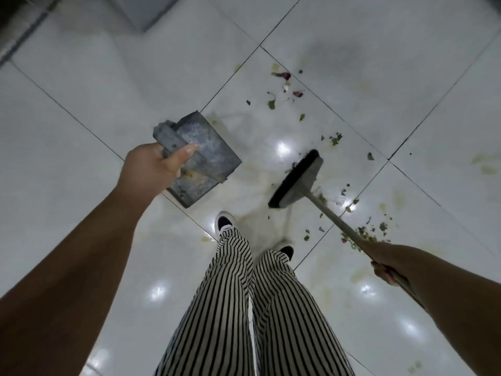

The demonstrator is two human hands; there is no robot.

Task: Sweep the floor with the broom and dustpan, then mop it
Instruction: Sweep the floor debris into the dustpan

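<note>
While the camera looks straight down from head height, a person in black-and-white striped trousers (pixel 244 308) and white shoes (pixel 224 221) stands on a glossy white tiled floor (pixel 81 90) crossed by thin dark grout lines.

On the left, the left hand (pixel 151 165) grasps the handle of a grey metal dustpan (pixel 200 161), fingers wrapped around it and the thumb laid along the top. It seems to be held above the floor, though how high cannot be told. Its inside surface looks scuffed and stained.

On the right, the right hand (pixel 382 263) is clenched around the pale handle of a broom (pixel 296 183). The handle runs diagonally from the hand, at the near right, toward the middle of the scene. The broom's grey head with black bristles sits near the centre, just right of the dustpan and apart from it, ahead of the shoes.

Small green leaf scraps (pixel 336 139) and a few reddish bits (pixel 284 76) lie scattered over the tiles to the far right of the broom head and along its handle. Pale yellowish smears mark the floor between the dustpan and the broom and further right. Several bright light reflections shine on the tiles. A grey block-shaped object (pixel 146 12) sits at the far left edge; what it is cannot be told.
</note>
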